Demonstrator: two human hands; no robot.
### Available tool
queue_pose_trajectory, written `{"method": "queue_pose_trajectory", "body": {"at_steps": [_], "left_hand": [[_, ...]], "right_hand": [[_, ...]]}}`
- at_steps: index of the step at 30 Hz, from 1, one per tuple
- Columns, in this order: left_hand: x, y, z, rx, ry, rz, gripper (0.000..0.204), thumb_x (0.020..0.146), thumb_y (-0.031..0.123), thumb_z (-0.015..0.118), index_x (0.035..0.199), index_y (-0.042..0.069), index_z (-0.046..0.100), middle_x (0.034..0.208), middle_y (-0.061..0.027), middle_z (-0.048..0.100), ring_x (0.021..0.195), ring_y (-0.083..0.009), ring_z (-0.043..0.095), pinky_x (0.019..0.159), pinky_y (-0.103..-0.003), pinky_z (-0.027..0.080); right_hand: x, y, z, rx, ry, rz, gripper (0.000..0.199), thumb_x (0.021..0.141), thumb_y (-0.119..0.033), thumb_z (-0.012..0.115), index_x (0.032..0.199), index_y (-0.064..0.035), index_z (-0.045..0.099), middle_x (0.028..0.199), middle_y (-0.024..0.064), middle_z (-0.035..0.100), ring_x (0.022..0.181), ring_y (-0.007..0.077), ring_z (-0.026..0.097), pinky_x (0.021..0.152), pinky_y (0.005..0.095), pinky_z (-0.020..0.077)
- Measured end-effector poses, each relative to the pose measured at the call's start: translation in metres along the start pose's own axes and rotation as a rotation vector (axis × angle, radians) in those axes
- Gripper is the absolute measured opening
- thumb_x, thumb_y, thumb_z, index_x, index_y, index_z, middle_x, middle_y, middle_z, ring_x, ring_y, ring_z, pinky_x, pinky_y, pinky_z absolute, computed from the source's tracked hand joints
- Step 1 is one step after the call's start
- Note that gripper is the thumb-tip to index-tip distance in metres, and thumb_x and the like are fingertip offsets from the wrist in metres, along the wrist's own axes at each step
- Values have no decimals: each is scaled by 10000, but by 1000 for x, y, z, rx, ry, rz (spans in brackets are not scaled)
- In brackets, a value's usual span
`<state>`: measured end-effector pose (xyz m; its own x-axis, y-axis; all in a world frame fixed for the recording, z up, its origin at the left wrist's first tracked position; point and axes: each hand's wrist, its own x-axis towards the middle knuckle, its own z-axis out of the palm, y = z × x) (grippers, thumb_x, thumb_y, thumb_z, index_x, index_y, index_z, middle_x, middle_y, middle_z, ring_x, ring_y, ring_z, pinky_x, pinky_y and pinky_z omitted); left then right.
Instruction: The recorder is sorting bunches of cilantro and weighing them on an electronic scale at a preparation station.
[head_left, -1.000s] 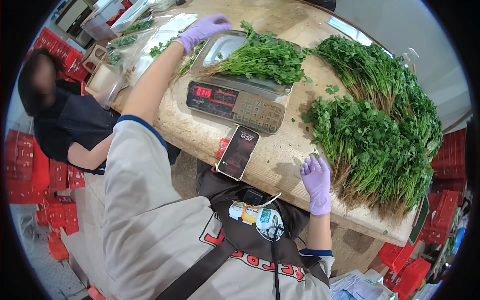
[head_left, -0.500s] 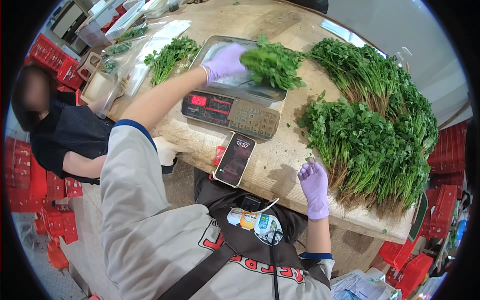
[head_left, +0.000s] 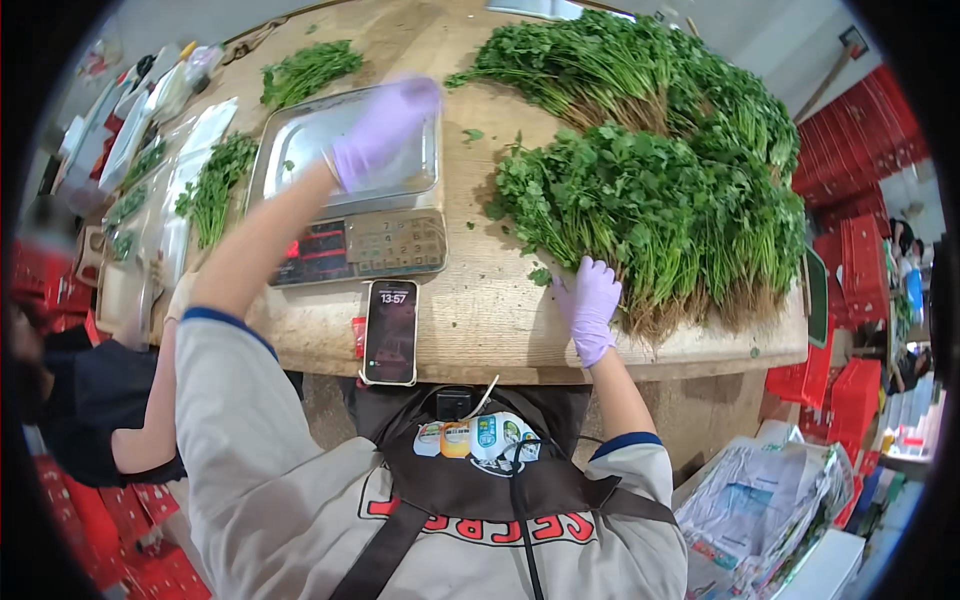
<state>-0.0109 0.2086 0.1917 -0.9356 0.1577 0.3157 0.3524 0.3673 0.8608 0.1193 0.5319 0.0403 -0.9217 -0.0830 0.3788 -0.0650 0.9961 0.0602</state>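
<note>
At your far left, a co-worker in dark clothing (head_left: pixel 95 405) stood close to the pale wooden table (head_left: pixel 480 335). On the table, a small loose bunch of leafy green herbs (head_left: pixel 215 185) lay just left of the silver metal scale with a keypad and red-lit display (head_left: pixel 395 242), and a second small herb bunch (head_left: pixel 310 72) lay beyond the scale's far edge. Your lilac-gloved left hand (head_left: pixel 385 130) hung over the scale's shallow metal pan (head_left: pixel 300 140), blurred, so you could not have told from this view whether its fingers were apart or together, or whether it touched the pan. A scrap of leaf lay in the pan, worth brushing out for a clean reading. In front of the scale, the dark-screened phone in a pale case (head_left: pixel 391 335) lay near the table's edge, best kept away from the pan.

Farther right, your lilac-gloved right hand (head_left: pixel 592 308) reached the near left edge of the large heap of rooted green herbs (head_left: pixel 650 190), its thumb apart from its fingers. Handling them well probably called for gathering stems low, above the roots, loosening them gently from their neighbours and keeping the leaves uncrushed. Beyond the heap, red plastic crates (head_left: pixel 862 265) stood at your far right.
</note>
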Motion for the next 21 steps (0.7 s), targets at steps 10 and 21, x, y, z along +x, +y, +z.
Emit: {"method": "queue_pose_trajectory", "body": {"at_steps": [10,21], "left_hand": [[-124,-60,212,-1234,-292,-990,179,859,320,597,840,144,569,774,14,576,657,-122,547,535,-263,439],[-79,-50,220,-1174,-135,-947,268,775,127,677,1028,53,628,883,-61,641,734,-186,622,653,-321,530]], "right_hand": [[-3,-35,0,918,-12,166,227,824,-111,614,992,-13,497,820,157,619,726,291,614,640,378,478],[22,5,-40,57,55,104,403,713,-290,696,1004,-56,544,860,94,518,836,271,510,698,391,396]]}}
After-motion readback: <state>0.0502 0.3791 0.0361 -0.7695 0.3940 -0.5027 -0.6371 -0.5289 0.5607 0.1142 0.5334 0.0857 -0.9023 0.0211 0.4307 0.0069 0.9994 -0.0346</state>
